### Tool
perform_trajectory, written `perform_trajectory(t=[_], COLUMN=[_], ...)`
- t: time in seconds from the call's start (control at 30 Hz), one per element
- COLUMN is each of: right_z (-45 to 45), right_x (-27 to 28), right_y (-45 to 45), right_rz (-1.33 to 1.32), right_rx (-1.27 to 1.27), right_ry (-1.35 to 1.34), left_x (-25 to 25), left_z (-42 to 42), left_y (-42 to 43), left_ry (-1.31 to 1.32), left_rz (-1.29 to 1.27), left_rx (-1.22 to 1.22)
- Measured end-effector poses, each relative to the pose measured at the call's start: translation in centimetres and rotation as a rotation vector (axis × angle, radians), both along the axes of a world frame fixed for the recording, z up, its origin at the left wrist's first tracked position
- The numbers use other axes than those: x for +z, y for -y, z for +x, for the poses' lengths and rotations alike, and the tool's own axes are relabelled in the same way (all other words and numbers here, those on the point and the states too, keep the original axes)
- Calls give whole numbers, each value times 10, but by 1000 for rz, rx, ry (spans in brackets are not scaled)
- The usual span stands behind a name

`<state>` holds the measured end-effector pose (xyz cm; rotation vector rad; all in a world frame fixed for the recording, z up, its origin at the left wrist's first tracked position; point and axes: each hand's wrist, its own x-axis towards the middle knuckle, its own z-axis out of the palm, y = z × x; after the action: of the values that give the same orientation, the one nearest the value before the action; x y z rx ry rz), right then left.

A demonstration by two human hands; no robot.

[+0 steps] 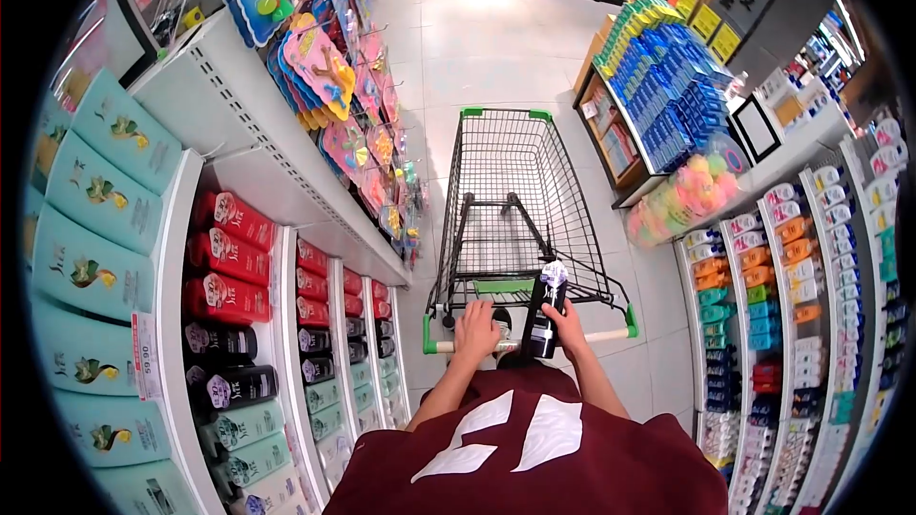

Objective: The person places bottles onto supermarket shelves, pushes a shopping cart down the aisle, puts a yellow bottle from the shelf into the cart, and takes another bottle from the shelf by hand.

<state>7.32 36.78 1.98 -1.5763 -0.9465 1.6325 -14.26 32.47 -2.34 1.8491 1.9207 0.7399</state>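
In the head view, my right hand (568, 324) is closed around a black pump bottle (541, 327) with a pale tag at its top. The bottle is tilted slightly and stands out over the cart's handle. My left hand (474, 329) rests with its fingers curled over the handle bar (598, 335) of a shopping cart. Ahead of both hands is the cart's wire basket (453, 148), dark with green corners; no goods show inside it.
Along the left, shelves hold red bottles (229, 298), black bottles (239, 385) and pale green boxes (91, 272). Toy packs (320, 67) hang beyond them. Blue boxes (673, 76) are stacked at the right, above shelves of small bottles (797, 250). Tiled floor (477, 29) runs ahead.
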Motion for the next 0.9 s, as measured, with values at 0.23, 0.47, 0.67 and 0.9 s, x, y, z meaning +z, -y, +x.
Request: perform_trajectory(t=[0.23,0.47,0.67,0.9], right_z=[-10,-35,-43,-47], right_x=[-11,-28,-36,-35], right_y=[-2,-1,-4,-8], right_rz=[119,230,336,346], right_rx=[18,18,14,42], right_ry=[31,51,84,88], left_x=[-5,0,-3,-7], left_z=[-26,-46,-54,-58], left_y=[-7,-12,-16,-19], left_ry=[-60,-66,-63,-85], left_rz=[-47,-66,-36,-22], left_rx=[42,56,81,88])
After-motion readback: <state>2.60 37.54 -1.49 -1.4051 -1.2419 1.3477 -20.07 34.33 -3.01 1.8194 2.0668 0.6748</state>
